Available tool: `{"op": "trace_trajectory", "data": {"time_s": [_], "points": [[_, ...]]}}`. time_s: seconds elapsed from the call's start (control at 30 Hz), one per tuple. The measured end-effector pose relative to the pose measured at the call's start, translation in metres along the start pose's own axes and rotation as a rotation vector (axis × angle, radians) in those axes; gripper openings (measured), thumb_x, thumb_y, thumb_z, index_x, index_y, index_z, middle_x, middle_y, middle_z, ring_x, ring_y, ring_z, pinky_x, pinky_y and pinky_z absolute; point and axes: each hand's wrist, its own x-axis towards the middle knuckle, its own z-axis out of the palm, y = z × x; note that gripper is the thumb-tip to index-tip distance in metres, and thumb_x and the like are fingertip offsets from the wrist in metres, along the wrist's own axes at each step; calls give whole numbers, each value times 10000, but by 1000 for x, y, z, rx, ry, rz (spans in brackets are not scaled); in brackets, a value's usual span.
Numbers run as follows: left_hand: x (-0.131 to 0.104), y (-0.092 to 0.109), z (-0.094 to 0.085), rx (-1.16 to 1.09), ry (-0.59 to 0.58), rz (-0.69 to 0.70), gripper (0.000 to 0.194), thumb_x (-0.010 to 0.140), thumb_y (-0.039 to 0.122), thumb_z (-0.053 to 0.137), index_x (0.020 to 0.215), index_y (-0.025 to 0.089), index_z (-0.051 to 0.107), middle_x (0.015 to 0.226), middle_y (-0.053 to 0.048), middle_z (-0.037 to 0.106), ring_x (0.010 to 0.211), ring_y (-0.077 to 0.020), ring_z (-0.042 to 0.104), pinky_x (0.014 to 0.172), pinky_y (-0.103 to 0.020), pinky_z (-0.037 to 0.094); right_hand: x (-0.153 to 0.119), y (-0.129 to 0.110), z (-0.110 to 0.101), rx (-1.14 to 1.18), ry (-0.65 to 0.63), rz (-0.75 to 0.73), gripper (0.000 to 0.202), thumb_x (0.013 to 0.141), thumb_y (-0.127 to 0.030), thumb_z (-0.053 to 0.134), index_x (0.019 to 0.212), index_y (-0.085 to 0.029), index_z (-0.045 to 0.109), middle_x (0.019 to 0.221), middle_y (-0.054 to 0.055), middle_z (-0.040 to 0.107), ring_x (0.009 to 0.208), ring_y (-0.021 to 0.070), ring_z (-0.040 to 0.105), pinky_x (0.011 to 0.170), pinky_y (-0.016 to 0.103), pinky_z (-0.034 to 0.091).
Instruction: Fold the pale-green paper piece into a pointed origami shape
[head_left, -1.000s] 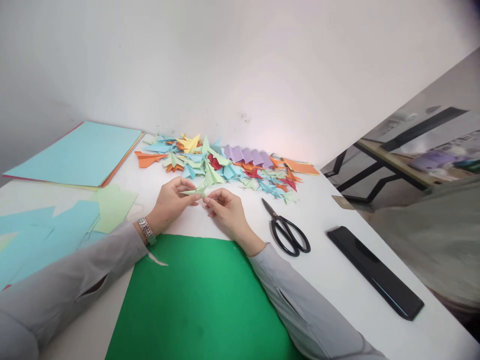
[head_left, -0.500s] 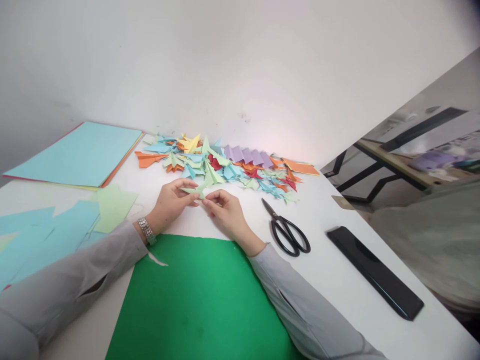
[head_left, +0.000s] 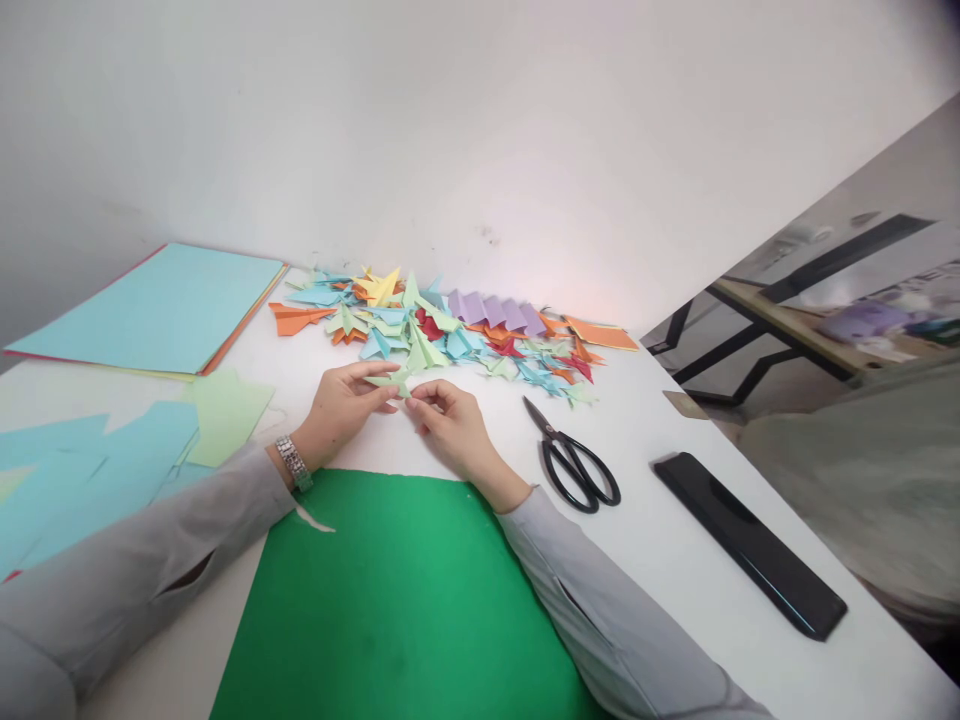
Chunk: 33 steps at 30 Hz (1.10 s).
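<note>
Between my two hands is a small light green folded paper (head_left: pixel 393 381). My left hand (head_left: pixel 342 408) pinches its left part between thumb and fingers. At its right end, the thumb and forefinger of my right hand (head_left: pixel 453 425) are closed on it. Just beyond lies a heap of folded paper pieces (head_left: pixel 424 350) in blue, green, orange, red and yellow, with a purple pleated strip (head_left: pixel 496 312) on top. A green sheet (head_left: pixel 397 590) lies flat below my wrists.
Black-handled scissors (head_left: pixel 574 460) and a long black case (head_left: pixel 750 545) lie to the right. At left are a stack of coloured sheets (head_left: pixel 161 305) and loose blue pieces (head_left: pixel 112 465). A wall (head_left: pixel 450 130) rises behind the table.
</note>
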Motion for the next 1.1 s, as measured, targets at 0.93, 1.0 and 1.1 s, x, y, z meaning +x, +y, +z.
{"op": "trace_trajectory", "data": {"time_s": [0.93, 1.0, 1.1], "points": [[1, 0, 2, -21, 25, -1, 445, 567, 359, 831, 915, 113, 704, 707, -56, 732, 590, -195, 705, 623, -308, 588, 0, 0, 0, 7, -6, 32, 231, 672, -372, 715, 718, -180, 596, 685, 6, 620, 541, 115, 531, 511, 263, 450], [0, 1, 2, -31, 29, -8, 462, 559, 357, 837, 925, 109, 703, 703, -56, 733, 592, -195, 706, 626, -307, 591, 0, 0, 0, 42, 1, 57, 251, 650, -375, 725, 742, -180, 595, 682, -1, 615, 530, 116, 529, 488, 262, 449], [1, 0, 2, -43, 34, -11, 474, 549, 349, 844, 930, 106, 702, 703, -54, 734, 587, -187, 705, 630, -298, 591, 0, -1, 1, 66, 9, 62, 257, 628, -367, 737, 730, -182, 591, 679, -3, 612, 526, 116, 526, 471, 258, 446]]}}
